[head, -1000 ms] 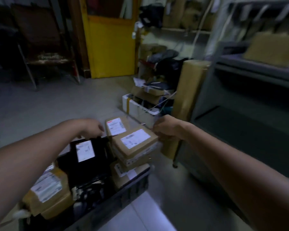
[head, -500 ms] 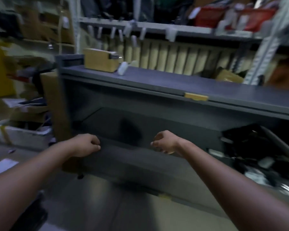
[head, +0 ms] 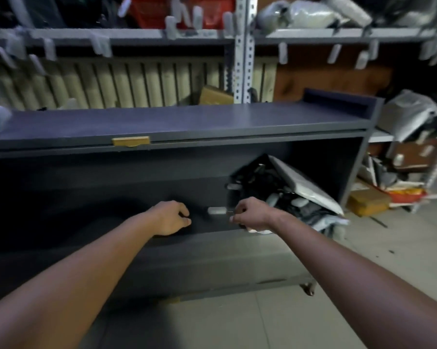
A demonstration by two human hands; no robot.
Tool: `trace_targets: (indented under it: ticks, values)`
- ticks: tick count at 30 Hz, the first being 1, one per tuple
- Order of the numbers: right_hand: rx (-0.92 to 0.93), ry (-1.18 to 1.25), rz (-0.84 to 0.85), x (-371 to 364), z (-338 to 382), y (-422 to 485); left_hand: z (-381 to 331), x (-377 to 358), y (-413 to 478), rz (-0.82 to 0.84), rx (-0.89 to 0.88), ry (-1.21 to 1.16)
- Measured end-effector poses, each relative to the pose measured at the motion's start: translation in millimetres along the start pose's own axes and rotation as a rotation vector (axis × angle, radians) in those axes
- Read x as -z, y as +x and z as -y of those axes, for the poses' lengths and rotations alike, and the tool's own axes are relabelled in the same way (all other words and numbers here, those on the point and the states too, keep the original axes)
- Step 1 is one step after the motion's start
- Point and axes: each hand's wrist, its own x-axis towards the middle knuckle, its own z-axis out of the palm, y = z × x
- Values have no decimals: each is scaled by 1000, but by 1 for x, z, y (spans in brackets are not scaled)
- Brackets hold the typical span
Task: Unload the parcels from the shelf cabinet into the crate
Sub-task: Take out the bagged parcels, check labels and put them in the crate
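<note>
Empty and loosely curled, our left hand [head: 171, 217] and right hand [head: 250, 214] hover at the shelf cabinet [head: 187, 122]; we should scoop its right-end poly mailers [head: 303, 187] from beneath.

Two bare forearms; left hand [head: 171, 217] and right hand [head: 252, 214] likewise bare.

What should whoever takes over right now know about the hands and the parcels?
Left hand: loosely curled, empty, in front of the cabinet lower shelf.
Right hand: curled next to the parcels; unclear whether it holds anything.
Parcels: piled at the shelf's right end, the rest of the shelf dark.
Crate: out of view.
Done: cannot tell from this view.
Left: move this pile into the crate.
</note>
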Motion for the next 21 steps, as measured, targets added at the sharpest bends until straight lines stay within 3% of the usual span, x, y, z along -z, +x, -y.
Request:
trace_targets:
  ticks: [11, 21]
  values:
    - [-91, -79, -136, 72, -98, -11, -130, -37, 68, -18, -138, 106]
    - [-195, -151, -255, 127, -153, 6, -217, -36, 116, -17, -180, 52]
